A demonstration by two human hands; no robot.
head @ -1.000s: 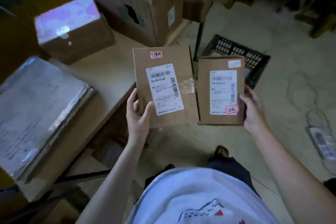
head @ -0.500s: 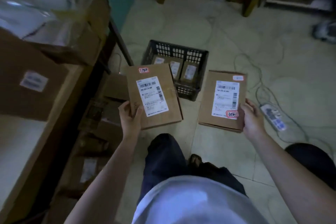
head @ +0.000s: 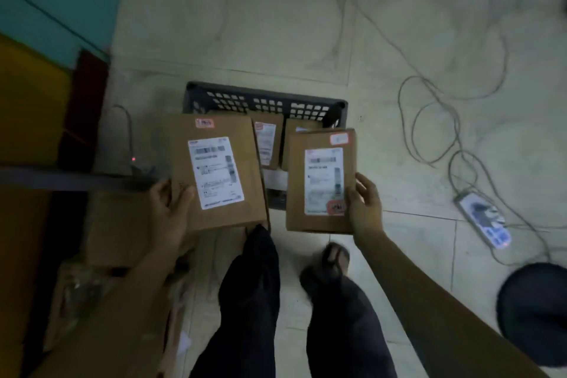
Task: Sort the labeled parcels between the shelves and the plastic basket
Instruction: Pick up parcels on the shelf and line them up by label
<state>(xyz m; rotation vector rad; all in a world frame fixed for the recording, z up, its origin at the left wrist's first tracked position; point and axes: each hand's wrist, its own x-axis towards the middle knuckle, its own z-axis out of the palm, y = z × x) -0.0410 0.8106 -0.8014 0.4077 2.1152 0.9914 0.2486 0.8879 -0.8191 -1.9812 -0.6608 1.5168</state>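
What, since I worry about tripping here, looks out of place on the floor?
Loose cables lie in tangled loops across the tiles right of the basket, running to a power strip: a likely trip risk.

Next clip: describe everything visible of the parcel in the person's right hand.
The right-hand parcel is a flat brown cardboard box, broad face turned up to the camera. A white barcode label, too blurred to read, covers much of it, with a pale sticker at the top right corner and a red sticker at the label's lower right. The right hand grips its right edge, thumb on the face; it overlaps the right side of the black basket in view.
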